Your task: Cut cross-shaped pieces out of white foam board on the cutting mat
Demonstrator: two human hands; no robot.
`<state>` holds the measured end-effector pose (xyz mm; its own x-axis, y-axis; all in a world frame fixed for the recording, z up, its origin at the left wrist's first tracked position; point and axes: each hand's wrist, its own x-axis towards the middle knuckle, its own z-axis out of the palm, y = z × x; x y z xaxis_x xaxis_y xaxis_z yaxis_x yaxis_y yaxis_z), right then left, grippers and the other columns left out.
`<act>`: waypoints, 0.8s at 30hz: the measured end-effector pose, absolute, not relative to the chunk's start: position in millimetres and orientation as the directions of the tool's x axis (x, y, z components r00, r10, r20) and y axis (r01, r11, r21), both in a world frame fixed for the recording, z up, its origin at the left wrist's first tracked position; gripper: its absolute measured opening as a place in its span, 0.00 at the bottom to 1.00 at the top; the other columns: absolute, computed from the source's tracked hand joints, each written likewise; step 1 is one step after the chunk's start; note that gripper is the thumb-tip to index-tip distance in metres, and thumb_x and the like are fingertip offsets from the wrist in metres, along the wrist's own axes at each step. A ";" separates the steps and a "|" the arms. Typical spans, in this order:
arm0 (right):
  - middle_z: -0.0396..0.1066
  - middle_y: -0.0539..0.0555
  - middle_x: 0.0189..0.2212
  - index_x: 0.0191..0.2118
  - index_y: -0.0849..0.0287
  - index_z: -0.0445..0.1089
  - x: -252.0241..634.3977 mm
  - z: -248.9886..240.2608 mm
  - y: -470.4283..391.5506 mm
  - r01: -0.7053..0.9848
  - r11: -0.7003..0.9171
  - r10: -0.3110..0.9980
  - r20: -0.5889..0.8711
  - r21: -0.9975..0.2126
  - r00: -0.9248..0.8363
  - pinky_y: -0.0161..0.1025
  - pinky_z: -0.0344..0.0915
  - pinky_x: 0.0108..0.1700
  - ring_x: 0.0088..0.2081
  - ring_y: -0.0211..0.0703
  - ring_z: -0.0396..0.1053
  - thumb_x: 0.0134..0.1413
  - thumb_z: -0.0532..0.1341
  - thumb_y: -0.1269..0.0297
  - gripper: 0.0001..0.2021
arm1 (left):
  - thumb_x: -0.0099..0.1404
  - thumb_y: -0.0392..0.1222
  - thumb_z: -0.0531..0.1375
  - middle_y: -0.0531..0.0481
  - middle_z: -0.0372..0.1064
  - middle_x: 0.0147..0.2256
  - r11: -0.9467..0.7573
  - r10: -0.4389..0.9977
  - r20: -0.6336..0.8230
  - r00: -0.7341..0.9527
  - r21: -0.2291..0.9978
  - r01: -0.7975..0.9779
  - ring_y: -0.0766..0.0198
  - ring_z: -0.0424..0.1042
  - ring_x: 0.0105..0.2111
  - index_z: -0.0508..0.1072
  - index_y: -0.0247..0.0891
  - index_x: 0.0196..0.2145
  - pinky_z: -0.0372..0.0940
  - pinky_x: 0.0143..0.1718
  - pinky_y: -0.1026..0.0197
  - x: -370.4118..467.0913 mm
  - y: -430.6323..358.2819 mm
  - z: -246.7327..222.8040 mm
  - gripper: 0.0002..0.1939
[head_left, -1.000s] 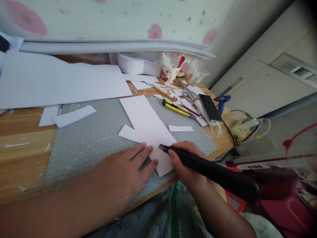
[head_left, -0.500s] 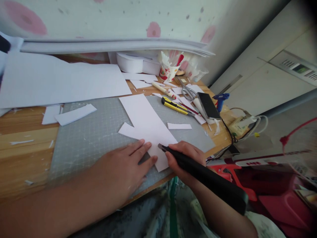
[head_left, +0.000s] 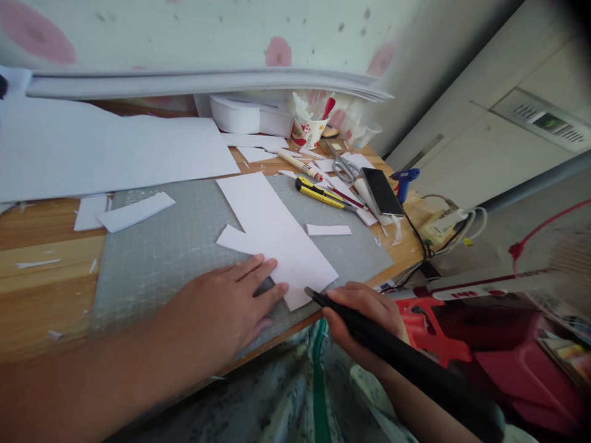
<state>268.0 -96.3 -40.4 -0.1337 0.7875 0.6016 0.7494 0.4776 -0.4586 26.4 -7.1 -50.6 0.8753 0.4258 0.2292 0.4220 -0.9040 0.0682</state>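
My right hand [head_left: 375,303] grips a thick black-handled craft knife [head_left: 415,369]. Its short blade tip meets a white board piece [head_left: 272,221] close to the near right edge of that piece. With fingers spread, my left hand [head_left: 226,295] lies flat, its fingertips on the lower left of the board piece. Under the board is a grey gridded cutting mat [head_left: 152,264]. A small white strip [head_left: 329,230] lies on the mat to the right, and a longer white offcut [head_left: 136,212] lies at the left.
A yellow and black box cutter [head_left: 321,194], a marker [head_left: 300,165], scissors [head_left: 346,167] and a phone [head_left: 382,192] crowd the right side. A paper cup [head_left: 307,131] and a blue glue gun [head_left: 405,181] stand farther back. A large white sheet [head_left: 120,151] covers the back left.
My right hand and the knife have moved toward me and slightly right, the blade tip now nearer the board's near edge. My left hand stays on the board. The view has shifted slightly.
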 end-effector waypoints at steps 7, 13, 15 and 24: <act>0.78 0.54 0.30 0.46 0.55 0.72 270.9 -43.9 -107.9 0.746 0.544 0.725 0.663 -0.386 -0.186 0.35 0.77 0.31 0.29 0.42 0.79 0.51 0.65 0.76 0.16 | 0.66 0.45 0.63 0.36 0.72 0.57 -0.913 0.402 0.250 0.881 0.041 0.405 0.42 0.73 0.55 0.76 0.43 0.54 0.70 0.52 0.43 25.8 -5.8 -50.4 0.19; 0.75 0.52 0.27 0.48 0.58 0.73 260.9 -81.8 -107.9 0.700 0.619 0.521 0.853 -0.357 -0.026 0.40 0.79 0.32 0.28 0.44 0.77 0.50 0.64 0.79 0.19 | 0.68 0.45 0.61 0.39 0.72 0.57 -0.916 0.391 0.279 0.877 0.028 0.400 0.47 0.72 0.55 0.76 0.43 0.54 0.68 0.54 0.48 25.0 -5.0 -48.7 0.18; 0.74 0.51 0.26 0.48 0.58 0.74 258.4 -90.9 -108.2 0.701 0.629 0.450 0.893 -0.335 0.023 0.42 0.79 0.30 0.25 0.45 0.76 0.50 0.64 0.78 0.18 | 0.68 0.45 0.61 0.39 0.73 0.56 -0.919 0.383 0.275 0.882 0.022 0.393 0.47 0.72 0.55 0.76 0.43 0.53 0.68 0.54 0.47 25.5 -5.0 -47.2 0.17; 0.78 0.51 0.30 0.43 0.50 0.74 265.9 -75.4 -115.4 0.653 0.395 0.719 0.660 -0.646 0.218 0.39 0.76 0.30 0.28 0.45 0.77 0.52 0.65 0.71 0.12 | 0.66 0.45 0.63 0.38 0.73 0.56 -0.904 0.420 0.260 0.870 0.037 0.425 0.43 0.73 0.55 0.78 0.43 0.52 0.69 0.55 0.43 28.4 -7.9 -44.5 0.17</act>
<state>265.9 -115.4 -75.4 0.2176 0.7187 0.6604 0.6533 0.3955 -0.6456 28.4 -7.9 -44.5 0.8695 0.4198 0.2603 0.4254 -0.9042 0.0372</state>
